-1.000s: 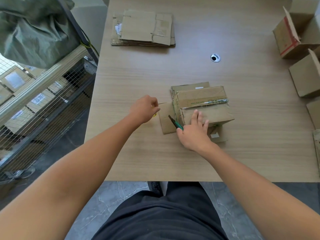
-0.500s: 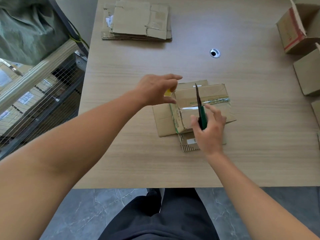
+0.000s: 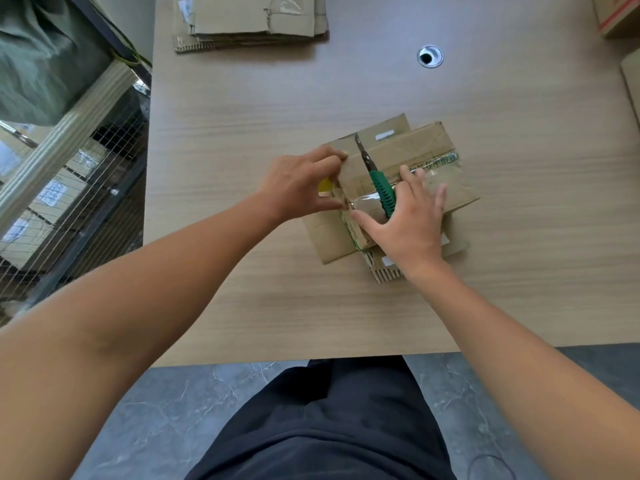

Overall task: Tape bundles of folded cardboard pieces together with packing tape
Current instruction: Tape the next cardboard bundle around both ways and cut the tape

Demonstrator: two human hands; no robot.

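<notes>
A bundle of folded cardboard pieces (image 3: 420, 147) lies mid-table, with a strip of clear packing tape (image 3: 367, 202) running across its top. My left hand (image 3: 298, 185) is at the bundle's left edge and pinches the tape there. A small yellow object (image 3: 325, 184) shows inside its curled fingers, mostly hidden. My right hand (image 3: 412, 216) rests on top of the bundle with its fingers spread. It keeps a green utility knife (image 3: 381, 188) tucked between thumb and index finger, blade pointing away from me.
A stack of flattened cardboard (image 3: 252, 22) lies at the table's (image 3: 242, 133) far left. A cable hole (image 3: 429, 56) is behind the bundle. Boxes (image 3: 620, 15) stand at the far right edge. A wire cage cart (image 3: 69, 188) with a green sack (image 3: 41, 57) stands left of the table.
My left hand came from the bundle's left side up onto its left edge. My right hand lifted the knife off the table edge and now lies flat on the bundle.
</notes>
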